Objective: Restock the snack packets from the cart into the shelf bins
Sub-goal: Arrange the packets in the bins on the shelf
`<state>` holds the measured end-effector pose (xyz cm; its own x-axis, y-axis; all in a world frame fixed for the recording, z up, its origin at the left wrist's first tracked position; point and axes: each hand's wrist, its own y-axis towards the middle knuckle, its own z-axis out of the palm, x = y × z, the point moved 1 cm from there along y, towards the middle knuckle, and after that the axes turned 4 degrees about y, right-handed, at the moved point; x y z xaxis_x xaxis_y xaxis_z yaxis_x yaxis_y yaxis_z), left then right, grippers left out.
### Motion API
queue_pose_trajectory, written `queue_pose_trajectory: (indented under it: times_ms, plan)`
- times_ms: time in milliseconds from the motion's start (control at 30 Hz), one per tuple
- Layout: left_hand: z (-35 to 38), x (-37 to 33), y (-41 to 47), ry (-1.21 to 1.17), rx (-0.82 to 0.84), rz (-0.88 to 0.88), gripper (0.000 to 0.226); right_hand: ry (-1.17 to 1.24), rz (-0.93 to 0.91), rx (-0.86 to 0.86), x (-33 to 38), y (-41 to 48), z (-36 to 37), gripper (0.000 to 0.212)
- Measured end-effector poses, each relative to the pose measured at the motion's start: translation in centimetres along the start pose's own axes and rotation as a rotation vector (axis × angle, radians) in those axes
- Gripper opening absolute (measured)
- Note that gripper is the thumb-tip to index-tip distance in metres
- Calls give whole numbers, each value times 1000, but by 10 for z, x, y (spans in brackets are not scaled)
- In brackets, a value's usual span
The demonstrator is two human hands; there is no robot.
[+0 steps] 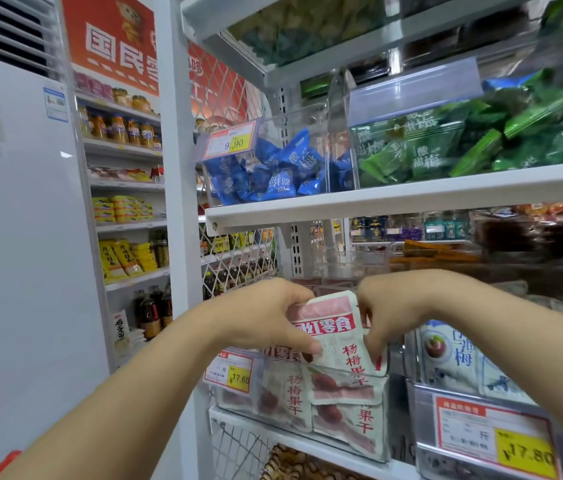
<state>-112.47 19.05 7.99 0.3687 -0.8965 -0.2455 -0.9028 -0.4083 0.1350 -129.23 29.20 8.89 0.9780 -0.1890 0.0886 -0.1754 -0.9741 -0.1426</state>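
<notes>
while both hands grip it, the snack packet (328,327) stands over the clear bin (382,415).

Head cam, wide-angle, faces fwd at shelf (394,197), v. close.

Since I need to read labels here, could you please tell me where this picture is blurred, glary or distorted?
Head view: the shelf edge bows from wide-angle distortion; the upper-right green packets blur behind glare; the held packet reads sharply.
</notes>
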Motion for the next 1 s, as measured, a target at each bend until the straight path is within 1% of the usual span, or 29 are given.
queue_pose_trajectory:
  times_ms: [33, 67, 133, 167, 233, 367, 500, 567, 700, 767, 867, 933, 1000]
  plan:
    - [-1, -2, 2, 17, 19, 8, 27, -15, -7, 10, 0, 6, 3, 60]
    - [-1, -4, 3, 27, 42, 10, 27, -25, -14, 29, 2, 9, 4, 54]
    - [1, -8, 5, 76, 89, 14, 26, -58, -31, 49, 6, 11, 5, 28]
    - [3, -11, 6, 112, 102, 17, 26, -77, -43, 35, 7, 10, 5, 19]
    - [7, -15, 8, 153, 116, 16, 28, -110, -77, -18, 7, 9, 8, 23]
    - [8, -20, 11, 207, 167, 12, 32, 65, -97, -190, -3, 6, 12, 15]
    - [6, -25, 16, 238, 240, 8, 35, 115, -154, -309, -5, 8, 13, 21]
    - [7, -27, 19, 243, 270, 12, 35, 133, -187, -307, -8, 5, 10, 24]
    - [17, -29, 18, 308, 325, 3, 36, 175, -212, -199, -14, 3, 7, 28]
    - [14, -27, 11, 214, 268, -7, 37, 204, -207, -174, -15, 1, 6, 27]
    - [-2, -21, 0, 5, 69, 17, 29, 235, -176, -174, -18, -1, 5, 23]
    - [-3, -18, -1, 37, 23, 62, 20, 252, -158, -191, -19, -1, 5, 21]
    - [5, -18, 3, 140, 31, 72, 17, 234, -155, -218, -19, 1, 7, 19]
